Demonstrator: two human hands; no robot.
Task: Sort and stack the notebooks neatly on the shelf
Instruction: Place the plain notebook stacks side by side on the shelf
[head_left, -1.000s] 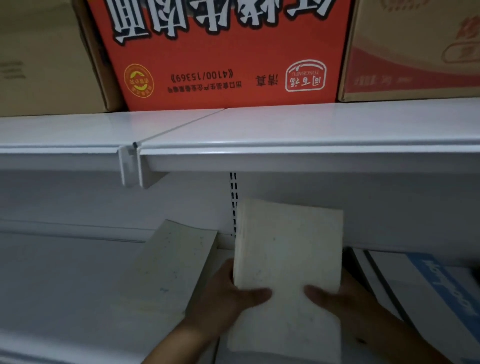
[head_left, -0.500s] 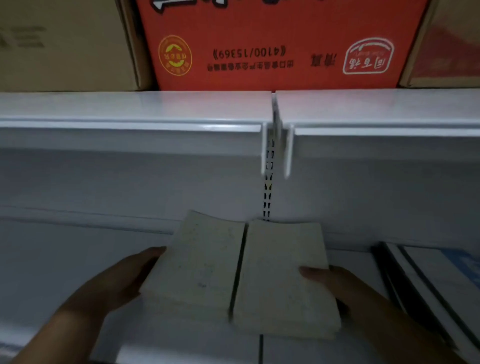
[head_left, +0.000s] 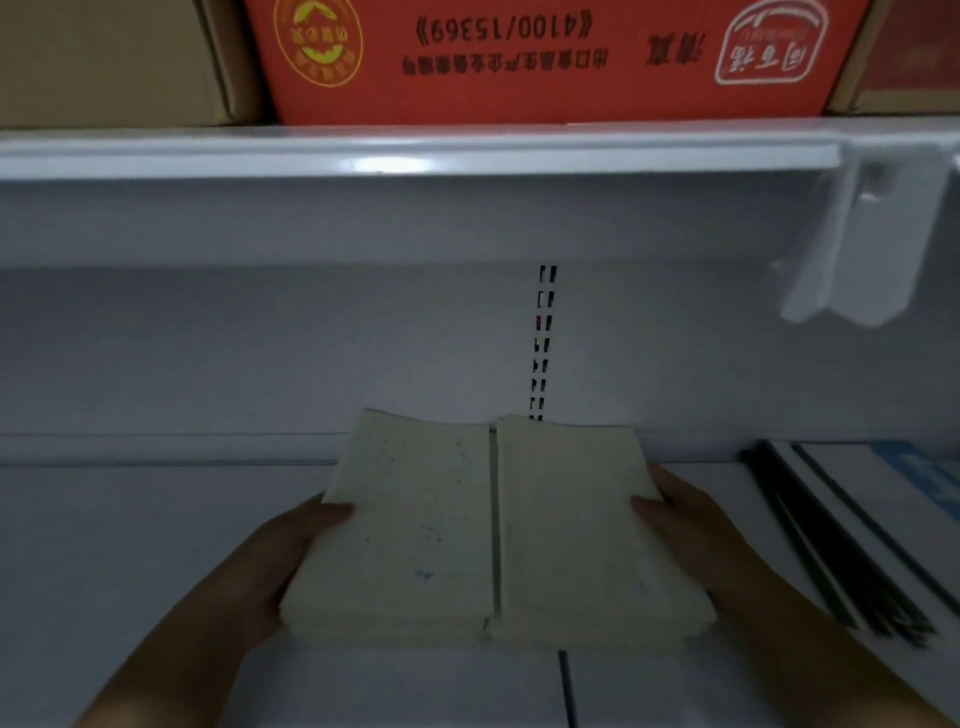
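Two stacks of cream-covered notebooks lie side by side on the white shelf (head_left: 156, 545), with a thin gap between them. My left hand (head_left: 280, 561) grips the outer left edge of the left notebook stack (head_left: 410, 525). My right hand (head_left: 691, 525) presses against the outer right edge of the right notebook stack (head_left: 576, 530), thumb on top. Both stacks sit flat, their far ends close to the shelf's back wall.
A white upper shelf (head_left: 415, 156) overhangs, carrying an orange carton (head_left: 545, 57) and brown cardboard boxes (head_left: 104, 57). A slotted upright (head_left: 540, 343) runs down the back wall. White and blue flat packs with black edges (head_left: 857, 530) lie at the right.
A second ago both hands held one stack raised beside the other. That stack now lies flat on the shelf beside the left one, and each hand has moved to an outer edge.
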